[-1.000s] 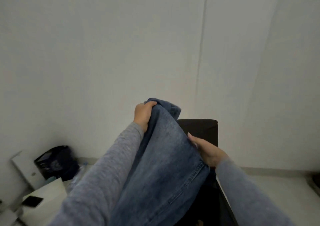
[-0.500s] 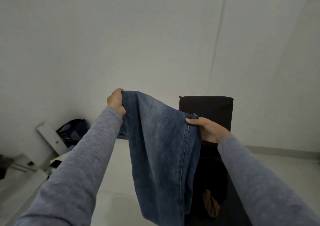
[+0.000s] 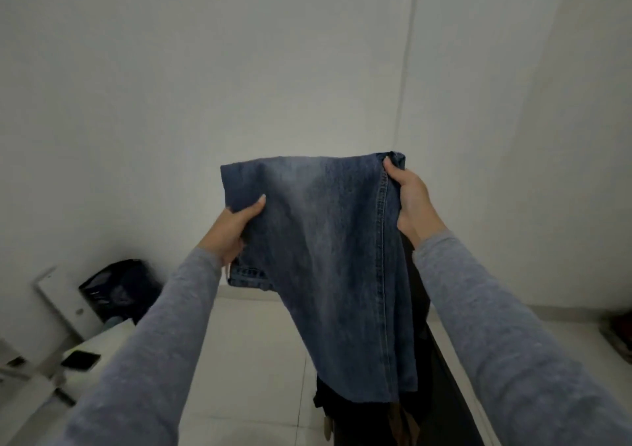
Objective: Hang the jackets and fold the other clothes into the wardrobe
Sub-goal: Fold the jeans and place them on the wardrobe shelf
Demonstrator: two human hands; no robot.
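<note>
In front of the dark chair (image 3: 443,377), the jeans (image 3: 328,257) are held aloft, long axis hanging down toward it, left edge pinched by the left hand (image 3: 236,228), right seam gripped slightly higher by curled fingers (image 3: 393,173) of the right hand (image 3: 412,201).

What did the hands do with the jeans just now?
The jeans were bunched up a second ago; now they are pulled out wide and flat. The right hand moved up from the side seam to the top right corner. The left hand shifted from the bunched top to the left edge, a bit below the top. Both hands kept holding the jeans in the air the whole time.
</note>
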